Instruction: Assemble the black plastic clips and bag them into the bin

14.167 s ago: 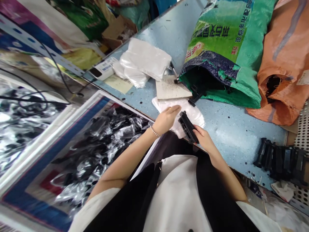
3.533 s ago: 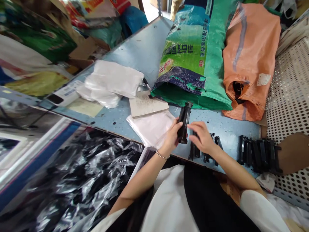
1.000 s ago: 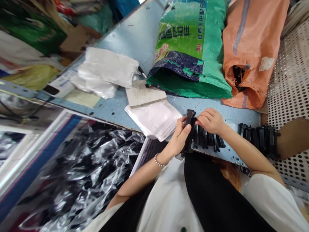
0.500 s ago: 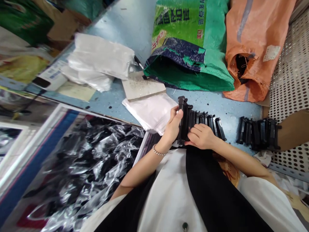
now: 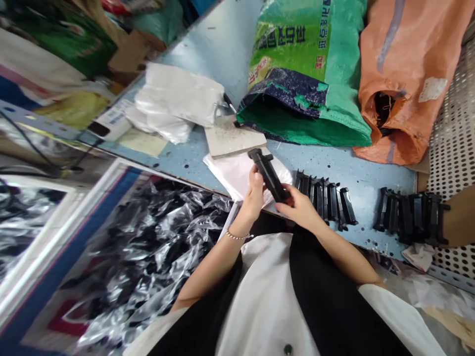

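Note:
Between my two hands is a long black plastic part [image 5: 272, 177], tilted above the table's front edge. My left hand [image 5: 255, 194] grips its side near the upper end, and a beaded bracelet circles that wrist. My right hand [image 5: 299, 207] has its fingers closed round the lower end. Just right of it, a row of similar black parts [image 5: 326, 200] lies on the blue table [image 5: 189, 160]. Under and behind the held part is a stack of thin white plastic bags [image 5: 228, 173], with a pale flat board [image 5: 235, 138] resting on its back edge.
A green woven sack [image 5: 297, 109] lies open-mouthed at the back, beside an orange sack [image 5: 404, 99]. More black parts [image 5: 410, 217] stand at the right by a perforated panel [image 5: 454, 123]. Clear-bagged black items [image 5: 166, 237] fill a container lower left. A bag pile [image 5: 181, 94] lies back left.
The black part has come away from the row, moved left and tilted. My right hand has left the row for its lower end. The whole view has shifted slightly.

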Demonstrator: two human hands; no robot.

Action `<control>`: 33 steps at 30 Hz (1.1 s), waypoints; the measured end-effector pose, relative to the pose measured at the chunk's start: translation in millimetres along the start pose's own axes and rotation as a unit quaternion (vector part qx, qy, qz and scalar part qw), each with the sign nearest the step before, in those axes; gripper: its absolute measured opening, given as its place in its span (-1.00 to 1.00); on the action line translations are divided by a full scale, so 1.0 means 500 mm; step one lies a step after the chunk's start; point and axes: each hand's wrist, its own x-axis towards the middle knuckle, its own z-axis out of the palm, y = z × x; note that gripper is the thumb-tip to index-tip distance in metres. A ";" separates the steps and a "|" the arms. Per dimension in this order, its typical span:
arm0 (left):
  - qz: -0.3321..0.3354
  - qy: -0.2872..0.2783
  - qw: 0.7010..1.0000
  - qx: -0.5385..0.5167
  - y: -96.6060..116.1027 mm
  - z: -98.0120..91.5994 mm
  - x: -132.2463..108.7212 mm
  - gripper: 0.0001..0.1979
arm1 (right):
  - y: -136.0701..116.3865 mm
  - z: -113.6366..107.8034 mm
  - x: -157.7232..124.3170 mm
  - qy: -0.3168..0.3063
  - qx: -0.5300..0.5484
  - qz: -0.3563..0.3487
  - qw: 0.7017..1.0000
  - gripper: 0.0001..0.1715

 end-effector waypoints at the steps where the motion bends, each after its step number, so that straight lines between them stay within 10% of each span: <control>1: 0.049 -0.011 0.996 0.072 -0.017 -0.017 0.003 -0.46 | 0.013 -0.002 0.004 0.015 0.063 0.029 0.997 -0.32; 5: 0.166 -0.059 0.922 0.345 -0.068 -0.069 0.018 -0.68 | 0.036 -0.031 0.009 0.070 0.257 0.091 0.960 -0.37; 15: 0.215 -0.091 0.863 0.447 -0.064 -0.097 0.009 -0.70 | 0.019 -0.034 -0.028 0.055 0.345 0.129 0.928 -0.50; 28: 0.016 -0.059 0.988 0.145 -0.079 -0.117 0.055 -0.89 | 0.026 -0.021 -0.065 -0.005 0.414 0.135 0.900 -0.65; 33: -0.023 -0.045 0.989 0.136 -0.083 -0.103 0.059 -0.87 | 0.035 -0.001 -0.095 -0.111 0.534 0.232 0.805 -0.51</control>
